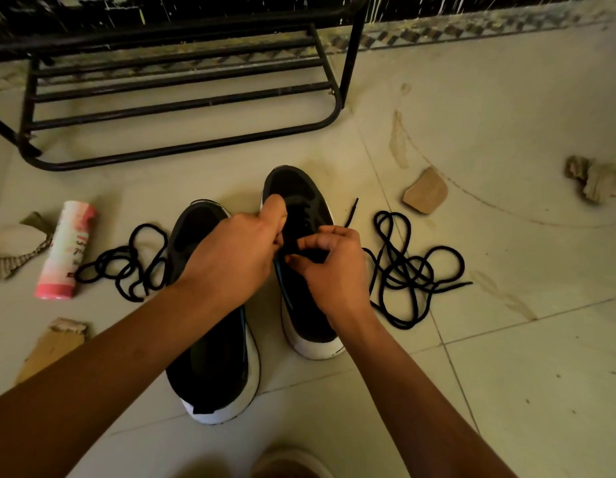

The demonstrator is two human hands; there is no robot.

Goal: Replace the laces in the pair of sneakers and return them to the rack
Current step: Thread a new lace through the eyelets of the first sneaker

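Pinching right sneaker [301, 191] midway, left hand [230, 257], right hand [334, 270]

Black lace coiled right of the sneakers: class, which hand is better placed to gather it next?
Right, probably. The right hand sits beside the black lace on the floor; the left hand is on the right sneaker's far side and would have to cross over it.

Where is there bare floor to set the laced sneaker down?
Bare: between the shoe rack and the right sneaker; the tiles right of the right lace pile. Crowded: left of the left sneaker, with another lace and pink can.
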